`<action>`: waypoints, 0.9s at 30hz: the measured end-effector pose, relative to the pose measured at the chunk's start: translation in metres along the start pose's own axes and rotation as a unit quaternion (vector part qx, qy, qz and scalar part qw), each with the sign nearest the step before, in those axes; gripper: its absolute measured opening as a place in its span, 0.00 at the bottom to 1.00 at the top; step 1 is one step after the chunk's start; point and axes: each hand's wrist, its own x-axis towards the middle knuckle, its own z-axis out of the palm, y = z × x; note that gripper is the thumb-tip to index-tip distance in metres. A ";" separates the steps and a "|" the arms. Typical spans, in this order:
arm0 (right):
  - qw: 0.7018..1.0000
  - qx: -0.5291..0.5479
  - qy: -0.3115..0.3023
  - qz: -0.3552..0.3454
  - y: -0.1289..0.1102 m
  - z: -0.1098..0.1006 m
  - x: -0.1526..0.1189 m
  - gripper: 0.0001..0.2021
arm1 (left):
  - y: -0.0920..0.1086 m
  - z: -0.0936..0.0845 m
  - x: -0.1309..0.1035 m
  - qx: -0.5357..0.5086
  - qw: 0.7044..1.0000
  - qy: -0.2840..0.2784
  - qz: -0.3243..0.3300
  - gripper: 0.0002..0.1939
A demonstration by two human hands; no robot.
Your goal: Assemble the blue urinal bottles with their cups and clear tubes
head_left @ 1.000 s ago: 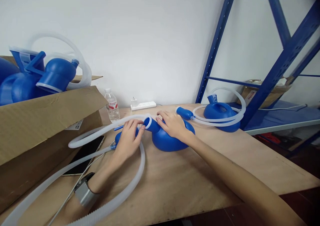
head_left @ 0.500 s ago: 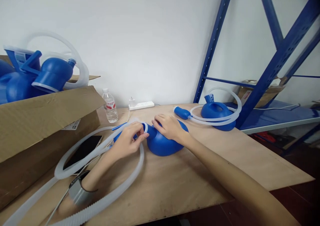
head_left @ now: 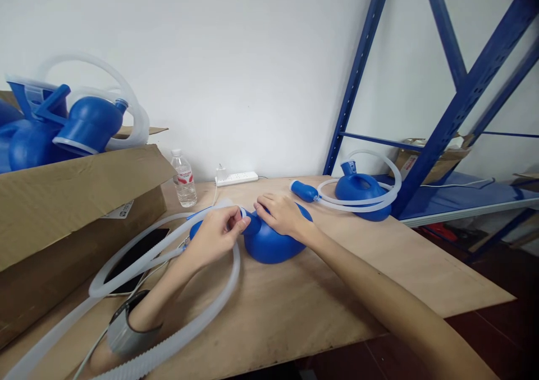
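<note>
A blue plastic urinal bottle lies on the table in front of me, its neck toward the left. My left hand pinches the white ring at the mouth of that neck between thumb and fingers. Over the bottle's top, my right hand is closed with fingers curled round the handle area; the handle itself is mostly hidden. A translucent corrugated hose loops under and around my left forearm. Behind my left hand, part of a blue piece joined to the hose shows.
An open cardboard box at left holds several blue bottles and hoses. A water bottle, power strip and dark phone are on the table. Another urinal bottle with hose stands right, near a blue shelf frame.
My left thumb has shifted and now covers more of the white ring. My right hand keeps its hold on the bottle. The view has turned slightly right.
</note>
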 end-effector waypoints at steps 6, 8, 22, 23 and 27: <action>1.000 -0.008 0.005 -0.015 0.001 0.004 0.002 0.16 | 0.003 -0.003 0.001 0.067 0.997 0.006 0.023 0.19; 1.000 -0.009 0.005 -0.012 0.001 0.005 0.003 0.16 | 0.002 -0.005 0.002 0.068 0.998 -0.006 0.013 0.18; 0.999 0.010 0.032 -0.029 0.006 0.012 0.005 0.17 | 0.004 -0.026 0.018 -0.057 0.987 -0.144 -0.048 0.22; 0.999 0.013 0.035 -0.037 0.008 0.012 0.004 0.17 | 0.003 -0.028 0.018 -0.076 0.986 -0.139 -0.052 0.22; 0.997 0.023 0.035 -0.071 0.019 0.014 0.005 0.17 | 0.003 -0.045 0.010 -0.201 0.973 -0.098 -0.060 0.25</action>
